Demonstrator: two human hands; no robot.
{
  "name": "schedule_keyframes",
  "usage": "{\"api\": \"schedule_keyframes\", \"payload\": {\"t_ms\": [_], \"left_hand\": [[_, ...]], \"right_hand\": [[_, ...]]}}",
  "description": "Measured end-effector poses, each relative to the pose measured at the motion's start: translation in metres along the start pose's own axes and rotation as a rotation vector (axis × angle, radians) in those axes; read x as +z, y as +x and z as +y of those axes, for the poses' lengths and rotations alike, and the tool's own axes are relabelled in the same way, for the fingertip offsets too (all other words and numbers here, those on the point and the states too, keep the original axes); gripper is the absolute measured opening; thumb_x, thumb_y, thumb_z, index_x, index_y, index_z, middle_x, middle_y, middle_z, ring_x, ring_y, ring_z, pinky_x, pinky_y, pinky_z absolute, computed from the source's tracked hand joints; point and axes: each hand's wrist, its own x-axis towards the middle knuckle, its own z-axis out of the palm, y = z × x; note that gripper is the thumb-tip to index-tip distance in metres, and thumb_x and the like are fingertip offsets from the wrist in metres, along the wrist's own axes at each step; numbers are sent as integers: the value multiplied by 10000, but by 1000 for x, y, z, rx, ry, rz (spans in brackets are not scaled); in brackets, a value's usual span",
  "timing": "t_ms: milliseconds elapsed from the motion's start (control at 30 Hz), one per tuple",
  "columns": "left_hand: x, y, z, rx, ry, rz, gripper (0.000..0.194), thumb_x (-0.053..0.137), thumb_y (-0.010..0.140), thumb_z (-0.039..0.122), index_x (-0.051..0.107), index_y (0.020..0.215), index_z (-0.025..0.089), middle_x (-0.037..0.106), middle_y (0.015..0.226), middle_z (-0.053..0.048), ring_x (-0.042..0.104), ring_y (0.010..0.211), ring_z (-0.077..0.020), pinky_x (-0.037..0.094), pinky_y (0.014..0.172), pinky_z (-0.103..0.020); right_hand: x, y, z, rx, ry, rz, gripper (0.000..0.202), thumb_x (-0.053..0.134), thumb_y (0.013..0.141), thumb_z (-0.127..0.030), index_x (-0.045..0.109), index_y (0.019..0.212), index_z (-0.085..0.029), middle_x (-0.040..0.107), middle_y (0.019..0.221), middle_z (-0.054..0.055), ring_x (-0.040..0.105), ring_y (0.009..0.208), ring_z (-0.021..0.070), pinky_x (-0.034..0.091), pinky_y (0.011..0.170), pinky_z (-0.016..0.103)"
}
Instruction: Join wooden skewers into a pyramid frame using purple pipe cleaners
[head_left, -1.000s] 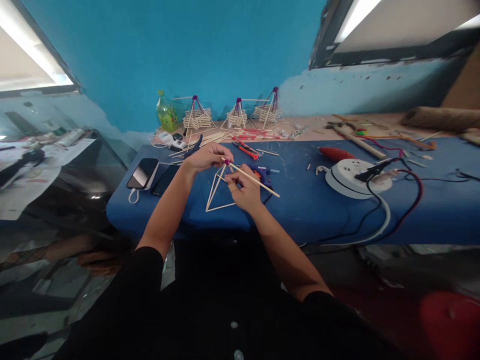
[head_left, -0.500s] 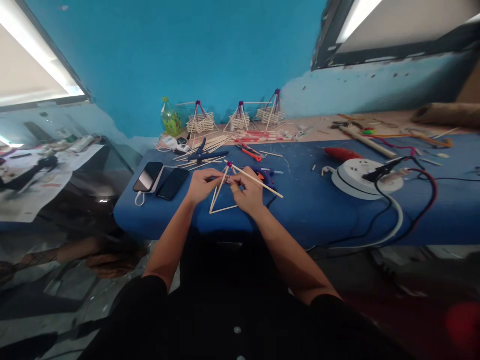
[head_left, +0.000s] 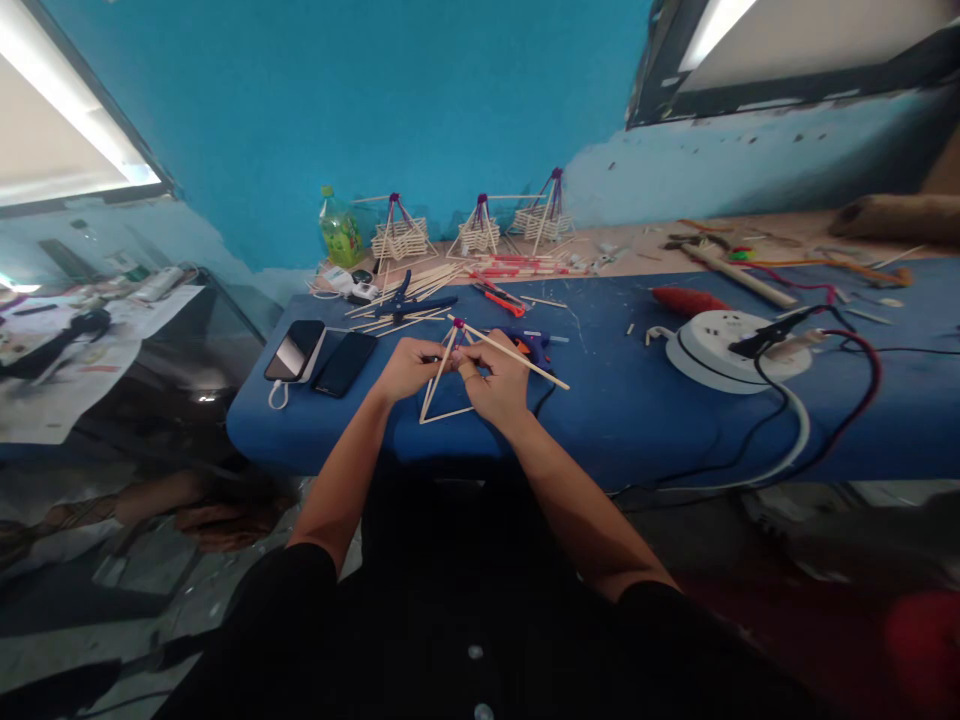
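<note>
A small frame of thin wooden sticks (head_left: 446, 415) stands at the table's front, its top joint bound with a purple knot (head_left: 459, 324). One long stick slopes from that joint to the right, past my right hand (head_left: 495, 380). My left hand (head_left: 409, 368) reaches in from the other side. Both hands have their fingertips pinched close together inside the frame, just below the knot. Whatever they pinch is too small and covered to make out. A blue glue gun (head_left: 536, 348) lies partly hidden behind my right hand.
Two phones (head_left: 345, 364) lie left of my hands. Behind are blue pliers (head_left: 405, 303), loose sticks (head_left: 435, 275), a red cutter (head_left: 504, 299), a bottle (head_left: 341, 230) and several stick models (head_left: 480, 237). A white power-strip reel (head_left: 709, 355) with cables sits at right.
My fingertips have drawn nearer to each other under the knot, the left hand shifting slightly right. The frame stays in place.
</note>
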Motion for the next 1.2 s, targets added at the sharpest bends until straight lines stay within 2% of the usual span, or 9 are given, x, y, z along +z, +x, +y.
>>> {"api": "schedule_keyframes", "payload": {"t_ms": [133,200,300,367,533,733,967,1100,1200], "left_hand": [[-3,-6,-5,60,49,52,282,875,778,454,886,807,173,859,928,-104,740,738,-194,539,618,-247],[-2,-15,-5,103,92,147,236,772,800,308,902,960,192,870,1086,-111,764,793,-196,542,611,-241],[6,-33,5,183,210,435,290,662,795,162,873,989,208,840,1010,-73,741,792,-167,513,592,-215],[16,-44,16,254,288,556,250,643,837,135,861,929,213,796,926,-55,705,784,-149,482,577,-201],[41,-47,33,374,367,550,155,752,925,242,900,968,226,724,955,-57,631,750,-133,444,528,-222],[53,-33,31,280,469,628,110,813,934,304,902,902,248,693,924,-40,655,818,-167,575,768,-322],[58,-34,38,251,628,685,78,829,907,250,897,870,260,777,995,-58,715,946,-229,580,883,-392],[58,-30,39,195,494,675,76,841,876,217,867,810,244,774,961,-38,731,869,-194,602,835,-357],[57,-28,38,205,427,659,95,818,879,213,849,792,236,777,963,-40,719,816,-171,570,680,-297]], "right_hand": [[-3,3,-6,3,1,-10,189,688,972,-220,744,791,-228,622,726,7,516,659,173,450,636,340],[-4,3,-7,6,12,-22,192,687,980,-226,720,791,-226,594,734,2,503,662,168,440,640,334],[-6,2,-7,16,46,-43,187,669,998,-233,693,813,-227,579,760,1,508,695,175,448,674,341],[-8,1,-6,29,62,-52,179,664,1006,-249,683,828,-230,571,782,3,510,713,181,449,685,345],[-10,-1,-5,51,120,-55,161,675,1019,-269,667,862,-232,572,827,1,517,718,177,424,658,331],[-10,-2,-5,39,127,-51,219,665,1055,-327,653,855,-239,574,828,4,530,726,185,449,679,342],[-8,-5,1,-15,81,-21,218,653,1058,-377,709,888,-254,721,914,52,664,852,237,551,792,409],[-10,-8,2,-82,28,17,189,681,1054,-354,750,906,-258,774,924,54,744,964,268,574,905,460],[-12,-13,-4,-145,-65,64,120,725,1037,-292,782,938,-256,782,873,43,770,1004,281,565,954,476]]}}
